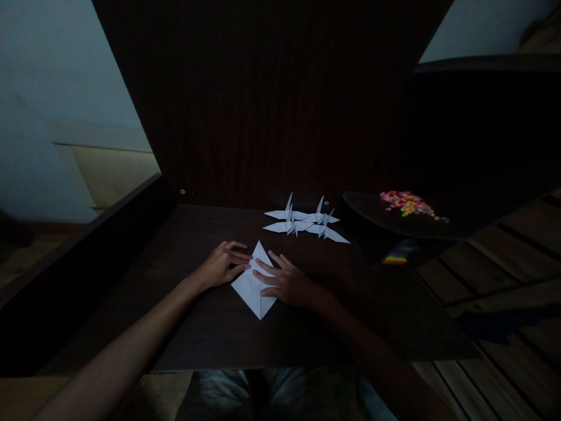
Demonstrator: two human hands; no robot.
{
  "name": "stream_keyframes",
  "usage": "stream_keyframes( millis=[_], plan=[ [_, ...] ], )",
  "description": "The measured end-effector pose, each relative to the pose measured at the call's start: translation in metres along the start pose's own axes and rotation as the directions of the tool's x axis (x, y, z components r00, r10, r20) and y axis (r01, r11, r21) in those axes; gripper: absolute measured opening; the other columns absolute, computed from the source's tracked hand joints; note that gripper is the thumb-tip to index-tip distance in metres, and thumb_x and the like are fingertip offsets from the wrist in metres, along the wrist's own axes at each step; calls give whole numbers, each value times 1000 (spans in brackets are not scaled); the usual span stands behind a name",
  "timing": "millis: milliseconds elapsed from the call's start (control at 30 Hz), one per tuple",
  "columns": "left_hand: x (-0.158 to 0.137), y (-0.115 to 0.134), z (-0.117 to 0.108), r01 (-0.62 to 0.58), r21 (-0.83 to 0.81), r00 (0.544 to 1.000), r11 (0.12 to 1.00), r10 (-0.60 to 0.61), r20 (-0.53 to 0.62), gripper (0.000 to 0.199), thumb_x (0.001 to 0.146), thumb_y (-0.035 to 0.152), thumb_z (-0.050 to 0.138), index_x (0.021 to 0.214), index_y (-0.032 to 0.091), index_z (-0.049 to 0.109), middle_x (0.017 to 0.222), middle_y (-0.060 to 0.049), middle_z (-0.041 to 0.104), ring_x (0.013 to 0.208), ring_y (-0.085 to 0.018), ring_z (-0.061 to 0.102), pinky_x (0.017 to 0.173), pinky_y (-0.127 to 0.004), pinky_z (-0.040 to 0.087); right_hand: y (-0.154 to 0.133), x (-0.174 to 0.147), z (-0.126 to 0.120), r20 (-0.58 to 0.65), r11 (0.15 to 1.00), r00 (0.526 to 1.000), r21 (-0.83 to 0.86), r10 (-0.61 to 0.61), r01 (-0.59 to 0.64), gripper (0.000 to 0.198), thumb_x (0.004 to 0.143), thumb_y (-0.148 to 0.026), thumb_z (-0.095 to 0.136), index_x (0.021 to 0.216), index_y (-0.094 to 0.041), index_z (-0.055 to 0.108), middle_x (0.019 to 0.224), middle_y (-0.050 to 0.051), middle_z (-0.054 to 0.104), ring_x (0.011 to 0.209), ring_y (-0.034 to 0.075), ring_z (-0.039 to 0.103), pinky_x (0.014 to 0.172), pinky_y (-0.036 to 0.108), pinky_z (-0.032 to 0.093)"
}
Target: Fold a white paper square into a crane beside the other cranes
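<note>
Nearest me, below the paper point(248, 290), my legs point(223, 392) show under the edge of the desk point(193, 333). The paper lies on the desk as a folded diamond, one point towards me, a seam running up from it. My right hand point(293, 286) comes in from the paper's right, its fingers point(266, 278) spread apart over that side, gripping nothing. My left hand point(221, 264) is at the paper's upper left edge, fingers loosely bent; in this dim light I can't tell whether they pinch the edge or only rest there. I seem to be flattening a fold, so I'd pin the left side, line the edge up with the seam and press evenly along the crease, since a skewed one would spoil the points. Beyond the paper stand white cranes point(302, 225), close together; well to the paper's right, bright bits point(407, 203); behind it all, a dark panel point(263, 117).
</note>
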State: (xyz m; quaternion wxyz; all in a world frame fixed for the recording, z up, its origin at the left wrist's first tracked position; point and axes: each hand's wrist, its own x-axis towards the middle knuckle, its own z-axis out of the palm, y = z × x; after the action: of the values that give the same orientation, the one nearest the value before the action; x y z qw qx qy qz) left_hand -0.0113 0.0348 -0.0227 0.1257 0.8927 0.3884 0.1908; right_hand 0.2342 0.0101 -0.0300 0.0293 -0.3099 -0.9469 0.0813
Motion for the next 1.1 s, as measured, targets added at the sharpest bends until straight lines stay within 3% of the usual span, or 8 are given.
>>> stream_keyframes(
  millis=[200, 400, 733, 933, 1100],
  plan=[
    [-1, 3, -1, -3, 76, 1000, 997, 3, -1, 31, 88, 37, 52, 116, 30, 65, 109, -4, 70, 107, -25, 51, 90, -44, 39, 1, 1, 2, 4, 1000, 1000, -18, 1, -1, 55, 92, -49, 45, 142, -27, 37, 154, 3, 23, 142, 37, 9, 110, 61, 19],
    [-1, 2, 1, -47, 121, 999, 992, 46, 8, 35, 90, 37, 49, 121, 30, 62, 109, -6, 70, 108, -27, 47, 89, -46, 38, 1, 2, 2, 20, 1000, 1000, -10, 0, 0, 55, 92, -49, 43, 142, -27, 36, 154, 4, 23, 142, 36, 8, 110, 61, 19],
    [3, 10, -1, 32, 226, 999, 974, -40, 31, 26, 88, 33, 50, 104, 22, 68, 111, -14, 58, 113, -28, 49, 95, -49, 37, 0, 2, -1, 36, 1000, 999, 16, 11, -12, 55, 93, -49, 42, 143, -27, 35, 154, 3, 21, 142, 36, 7, 110, 61, 16],
    [5, 9, -1, 40, 179, 996, 983, -55, 77, 27, 87, 31, 49, 110, 21, 58, 114, -12, 57, 121, -31, 41, 97, -51, 35, 1, 1, -1, 37, 999, 999, 54, 0, -2, 54, 93, -49, 42, 142, -26, 37, 154, 2, 22, 142, 37, 7, 110, 62, 17],
    [8, 3, -2, 63, 63, 993, 996, -69, 96, 31, 87, 32, 51, 115, 22, 55, 125, -12, 52, 128, -31, 35, 100, -50, 32, -4, 3, 2, -86, 999, 996, 42, 19, -16, 47, 93, -46, 44, 134, -24, 49, 150, 5, 34, 141, 37, 14, 110, 62, 16]
  ],
)
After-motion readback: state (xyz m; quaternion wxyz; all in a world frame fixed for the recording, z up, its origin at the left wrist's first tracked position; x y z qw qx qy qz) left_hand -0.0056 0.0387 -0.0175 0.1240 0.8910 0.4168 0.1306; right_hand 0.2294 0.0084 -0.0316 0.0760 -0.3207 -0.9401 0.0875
